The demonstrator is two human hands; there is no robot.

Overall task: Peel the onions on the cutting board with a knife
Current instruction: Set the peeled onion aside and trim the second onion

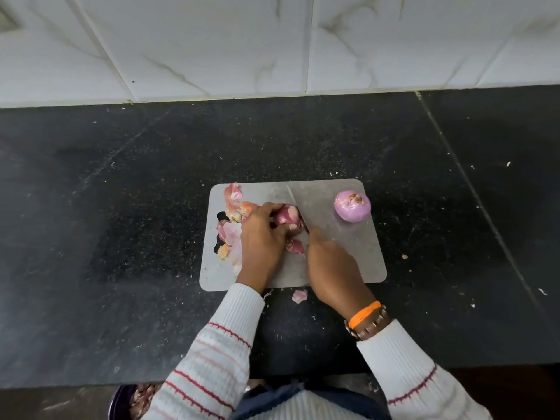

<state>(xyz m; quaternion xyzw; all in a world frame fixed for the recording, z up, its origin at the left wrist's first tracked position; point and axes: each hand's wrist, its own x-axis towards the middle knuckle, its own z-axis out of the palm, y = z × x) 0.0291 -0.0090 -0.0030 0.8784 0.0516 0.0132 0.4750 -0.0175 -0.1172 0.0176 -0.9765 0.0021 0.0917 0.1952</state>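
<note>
A grey cutting board (pixel 348 256) lies on the black counter. My left hand (pixel 262 237) grips a red onion (pixel 286 216) with its skin partly on, near the board's middle. My right hand (pixel 331 265) holds a knife (pixel 295 204) by its handle, which is hidden in the hand. The blade lies against the right side of that onion and points away from me. A peeled, pale purple onion (pixel 352 206) stands alone at the board's far right corner. Loose pink onion skins (pixel 231 228) are heaped on the board's left side.
The black stone counter (pixel 121 222) runs back to a white tiled wall (pixel 272 40). One skin scrap (pixel 300 295) lies on the counter just in front of the board. A dark bowl of onions (pixel 133 400) shows at the bottom edge, below the counter's front.
</note>
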